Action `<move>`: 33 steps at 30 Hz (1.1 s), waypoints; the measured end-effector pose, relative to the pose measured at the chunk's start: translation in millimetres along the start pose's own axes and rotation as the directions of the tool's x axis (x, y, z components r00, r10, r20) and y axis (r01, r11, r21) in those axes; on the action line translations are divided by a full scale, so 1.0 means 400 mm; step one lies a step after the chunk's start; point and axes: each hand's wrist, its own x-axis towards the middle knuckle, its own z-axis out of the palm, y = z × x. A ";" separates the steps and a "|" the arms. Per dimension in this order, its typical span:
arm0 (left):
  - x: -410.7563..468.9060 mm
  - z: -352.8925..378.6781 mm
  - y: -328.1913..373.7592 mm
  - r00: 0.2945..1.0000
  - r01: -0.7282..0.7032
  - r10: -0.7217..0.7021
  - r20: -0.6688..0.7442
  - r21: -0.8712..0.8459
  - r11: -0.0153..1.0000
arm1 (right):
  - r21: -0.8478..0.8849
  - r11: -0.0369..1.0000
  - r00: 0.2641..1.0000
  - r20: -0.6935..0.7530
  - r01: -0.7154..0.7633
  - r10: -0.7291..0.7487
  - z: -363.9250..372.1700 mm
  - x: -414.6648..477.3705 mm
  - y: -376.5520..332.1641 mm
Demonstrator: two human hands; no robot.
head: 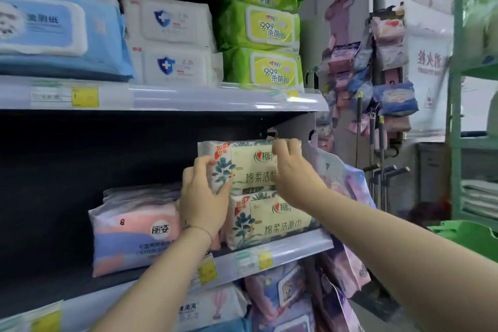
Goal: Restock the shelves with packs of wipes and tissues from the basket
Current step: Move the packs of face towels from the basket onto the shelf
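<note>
A cream tissue pack with a teal leaf print lies on top of an identical pack at the right end of the middle shelf. My left hand grips the top pack's left end. My right hand holds its upper right corner, fingers curled over the top edge. A corner of the green basket shows at the right, low down; its contents are out of sight.
Pink and blue packs stand left of my left hand, with dark empty shelf space beyond. The upper shelf holds blue, white and green wipe packs. Purple packs hang off the shelf end. Mop handles stand behind.
</note>
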 end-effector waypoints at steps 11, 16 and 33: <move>0.000 0.036 -0.014 0.976 -0.038 -0.031 0.214 0.314 0.949 | -0.145 0.985 0.959 0.277 0.097 -0.054 0.060 -0.079 0.039; -0.130 0.071 0.004 0.898 -0.428 0.374 0.232 0.256 0.867 | -0.255 0.941 0.972 0.134 0.223 -0.194 0.034 -0.194 0.082; -0.813 0.444 -0.049 0.356 -0.452 0.197 0.913 -0.016 0.892 | -0.400 0.916 0.833 0.500 -0.022 0.238 0.119 -0.906 0.440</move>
